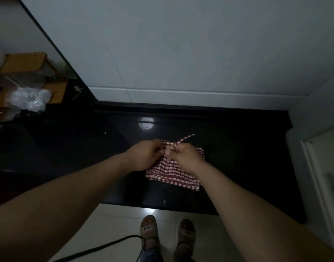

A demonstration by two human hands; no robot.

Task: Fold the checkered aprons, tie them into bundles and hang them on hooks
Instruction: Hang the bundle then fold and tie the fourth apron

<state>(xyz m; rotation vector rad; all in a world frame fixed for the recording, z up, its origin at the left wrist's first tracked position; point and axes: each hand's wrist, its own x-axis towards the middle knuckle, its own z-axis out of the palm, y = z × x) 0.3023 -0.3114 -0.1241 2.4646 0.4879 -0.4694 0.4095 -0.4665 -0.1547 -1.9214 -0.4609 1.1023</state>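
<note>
**Inspector:** Edges and room?

**Assessor:** The dark surface [238, 148] meets the wall [181, 44] at the rear and on the right. Its widest stretch lies left of the work.

**Inspector:** The apron?

**Assessor:** The folded apron [173, 174] lies flat, right of centre, under both hands. The left hand [145, 157] curls on its far edge. The right hand [185, 157] pinches the strap [183, 139], which slants up towards the rear.
</note>
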